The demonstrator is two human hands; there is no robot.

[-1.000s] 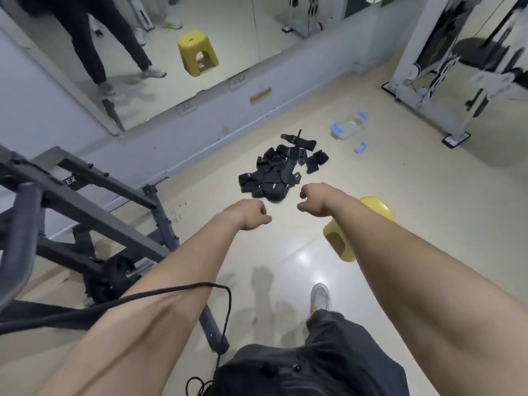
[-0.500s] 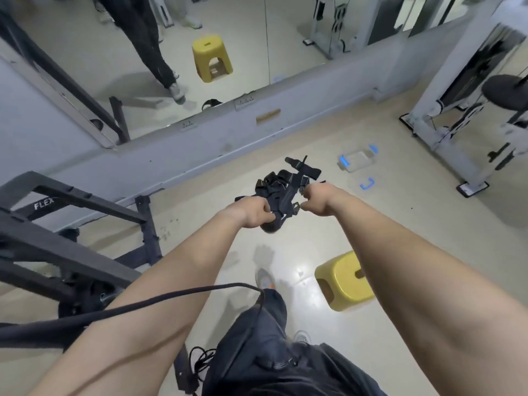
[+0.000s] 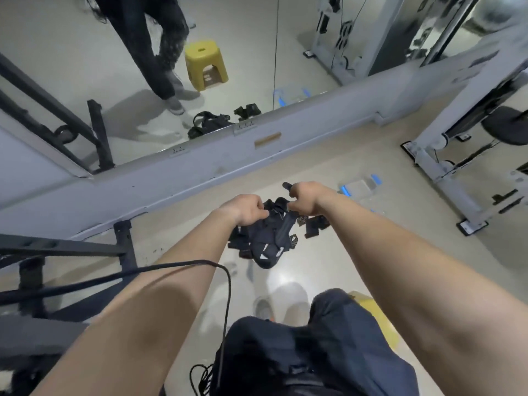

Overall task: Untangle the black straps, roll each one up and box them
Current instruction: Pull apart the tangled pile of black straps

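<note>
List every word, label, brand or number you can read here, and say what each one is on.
No text can be read in this picture.
White marks on the black straps: too blurred to read.
Dark metal rack on the left: no lettering shows.
Clear box on the floor: no label visible.
</note>
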